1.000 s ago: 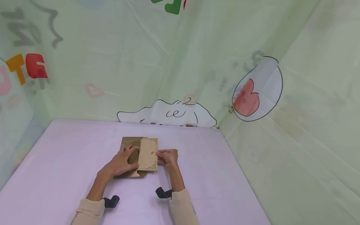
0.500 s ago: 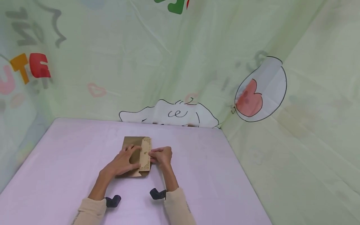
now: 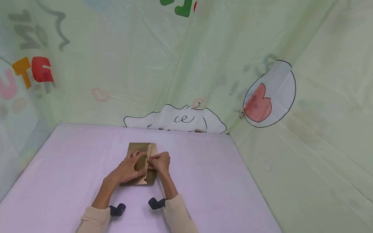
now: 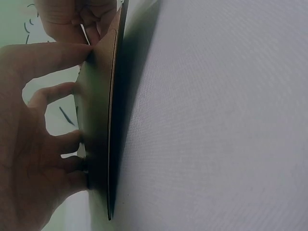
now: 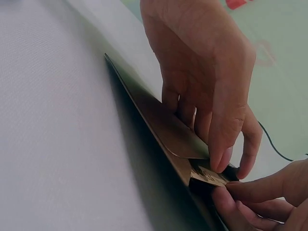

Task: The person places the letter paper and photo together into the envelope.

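A brown paper envelope (image 3: pixel 137 147) lies on the table, its flap (image 3: pixel 152 177) folded out to the right. Only a narrow strip of a pale patterned card (image 3: pixel 149 150) shows at the envelope's mouth; the rest is inside. My left hand (image 3: pixel 126 167) is spread over the envelope, its thumb and fingertips pressing near the mouth. With thumb and fingers my right hand (image 3: pixel 161 161) pinches the card's outer edge. In the right wrist view, the card (image 5: pixel 206 174) sits between the envelope's layers, beside the left fingertips. The left wrist view shows the envelope (image 4: pixel 98 115) edge-on.
A pale lilac cloth covers the table (image 3: pixel 218 181). Hanging fabric (image 3: pixel 175 64) with printed drawings closes off the back and sides. Each wrist wears a black camera mount, the left mount (image 3: pixel 118 210) and the right mount (image 3: pixel 156 203).
The card has slid left into the envelope, from a wide exposed panel to a thin strip. My right hand has moved left with it; my left hand stays on the envelope.
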`<state>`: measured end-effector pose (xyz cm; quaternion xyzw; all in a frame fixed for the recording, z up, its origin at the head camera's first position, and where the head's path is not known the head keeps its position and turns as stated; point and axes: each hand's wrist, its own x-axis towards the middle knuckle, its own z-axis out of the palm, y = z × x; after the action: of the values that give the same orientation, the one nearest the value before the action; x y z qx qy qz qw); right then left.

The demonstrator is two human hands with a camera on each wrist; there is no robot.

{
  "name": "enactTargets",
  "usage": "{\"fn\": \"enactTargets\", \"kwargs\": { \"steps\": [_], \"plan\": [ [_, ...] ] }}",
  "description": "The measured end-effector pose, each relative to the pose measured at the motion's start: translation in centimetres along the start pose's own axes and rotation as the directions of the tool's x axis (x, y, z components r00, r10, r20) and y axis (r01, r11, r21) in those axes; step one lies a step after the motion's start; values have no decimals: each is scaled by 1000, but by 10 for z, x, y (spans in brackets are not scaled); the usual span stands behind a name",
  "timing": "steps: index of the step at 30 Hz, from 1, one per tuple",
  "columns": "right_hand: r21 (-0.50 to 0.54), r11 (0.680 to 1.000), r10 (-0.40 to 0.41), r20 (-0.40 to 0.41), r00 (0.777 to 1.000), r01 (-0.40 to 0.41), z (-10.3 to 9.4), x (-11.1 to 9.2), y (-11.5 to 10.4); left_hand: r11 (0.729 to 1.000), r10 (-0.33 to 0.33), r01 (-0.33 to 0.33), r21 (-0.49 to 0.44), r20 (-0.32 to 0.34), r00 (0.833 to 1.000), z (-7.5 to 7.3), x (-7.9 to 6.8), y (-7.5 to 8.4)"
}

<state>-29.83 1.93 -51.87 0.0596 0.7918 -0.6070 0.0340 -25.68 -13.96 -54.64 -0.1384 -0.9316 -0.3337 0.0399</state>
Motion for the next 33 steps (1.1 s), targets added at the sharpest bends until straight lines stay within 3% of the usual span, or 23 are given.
{"fn": "enactTargets", "kwargs": {
  "steps": [9,20,25,33],
  "plan": [
    [7,1000,22,12,1000,-22,0,2,2,1000,5,-5,-11,4,1000,2,1,4],
    [-12,1000,-12,15,1000,12,-8,2,5,1000,2,-2,-1,39,999,7,3,7],
    [-38,997,-70,6,998,71,-20,1,5,998,20,-23,63,37,999,8,3,5],
    [-102,989,-116,-78,990,108,-47,9,6,982,37,-33,185,-19,999,4,1,-1]
  ]
}}
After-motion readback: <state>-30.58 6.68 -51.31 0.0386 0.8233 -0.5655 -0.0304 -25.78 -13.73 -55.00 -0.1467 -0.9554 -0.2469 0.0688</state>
